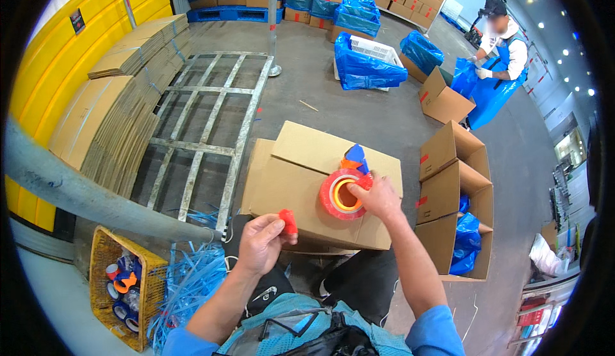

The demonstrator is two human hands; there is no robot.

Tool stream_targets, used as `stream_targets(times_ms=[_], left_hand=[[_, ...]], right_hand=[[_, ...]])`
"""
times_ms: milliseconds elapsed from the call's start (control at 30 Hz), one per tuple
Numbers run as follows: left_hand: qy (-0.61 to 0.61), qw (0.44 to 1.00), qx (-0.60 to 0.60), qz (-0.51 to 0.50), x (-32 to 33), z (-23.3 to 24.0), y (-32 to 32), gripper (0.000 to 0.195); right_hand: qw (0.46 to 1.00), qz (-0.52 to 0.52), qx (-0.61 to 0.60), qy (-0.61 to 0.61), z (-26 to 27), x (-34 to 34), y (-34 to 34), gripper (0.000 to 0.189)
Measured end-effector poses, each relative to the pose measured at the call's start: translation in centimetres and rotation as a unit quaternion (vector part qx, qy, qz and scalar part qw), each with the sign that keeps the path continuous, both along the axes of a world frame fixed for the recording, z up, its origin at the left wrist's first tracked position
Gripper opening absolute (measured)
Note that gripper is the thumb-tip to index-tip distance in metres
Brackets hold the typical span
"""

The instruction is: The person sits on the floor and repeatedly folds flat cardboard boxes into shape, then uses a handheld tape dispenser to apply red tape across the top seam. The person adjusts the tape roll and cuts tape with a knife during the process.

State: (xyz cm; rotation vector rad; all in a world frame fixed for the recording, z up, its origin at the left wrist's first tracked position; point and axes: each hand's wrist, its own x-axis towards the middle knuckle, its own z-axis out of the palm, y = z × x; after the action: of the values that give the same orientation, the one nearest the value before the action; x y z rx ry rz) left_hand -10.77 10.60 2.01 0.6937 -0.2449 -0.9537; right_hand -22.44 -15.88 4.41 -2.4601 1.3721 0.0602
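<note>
A short piece of red tape (288,222) is pinched between the thumb and fingers of my left hand (262,240), just off the near left side of a closed cardboard box (298,183). My right hand (379,197) grips the right side of a roll of red tape (331,202), its thumb reaching over the roll's hole. The roll sits in a tape dispenser with blue and orange parts (355,154), above the box top. By my right thumb is a crumpled red bit (365,181); whether it is loose or part of the roll, I cannot tell.
Open cardboard boxes (439,178) line the right. Beyond them a person (509,58) handles a blue bag. A metal grid frame (202,147) and flattened cartons (96,115) lie left. Near my left arm are a yellow basket (153,269) of tape rolls and blue strapping (192,279).
</note>
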Motion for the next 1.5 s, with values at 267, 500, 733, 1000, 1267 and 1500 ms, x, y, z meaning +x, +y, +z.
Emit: stream_targets(times_ms=[267, 500, 733, 1000, 1267, 1500], left_hand=[[0.24, 0.954, -0.152, -0.096, -2.4, 1.0, -0.7, 0.029], [0.226, 0.939, -0.17, -0.199, -4.9, 2.2, -2.5, 0.032], [-0.04, 0.96, 0.069, -0.268, -7.3, 3.9, -4.4, 0.023], [-0.215, 0.887, 0.239, -0.332, -13.0, 3.2, -8.9, 0.018], [-0.134, 0.794, 0.334, -0.49, -22.7, -0.6, -11.3, 0.018], [-0.322, 0.676, 0.328, -0.576, -26.4, -0.7, -11.3, 0.038]], right_hand=[[0.98, -0.001, -0.114, -0.165, 2.5, -3.4, 2.2, 0.1], [0.775, -0.005, 0.49, -0.4, 4.9, -8.2, 11.9, 0.049], [0.862, 0.027, 0.167, -0.478, 2.9, -12.7, 12.8, 0.016], [0.809, -0.096, 0.068, -0.575, 0.5, -21.8, 15.1, 0.024], [0.674, -0.292, 0.242, -0.634, -2.7, -29.4, 18.6, 0.026], [0.756, -0.335, 0.145, -0.544, -5.8, -31.7, 18.9, 0.027]])
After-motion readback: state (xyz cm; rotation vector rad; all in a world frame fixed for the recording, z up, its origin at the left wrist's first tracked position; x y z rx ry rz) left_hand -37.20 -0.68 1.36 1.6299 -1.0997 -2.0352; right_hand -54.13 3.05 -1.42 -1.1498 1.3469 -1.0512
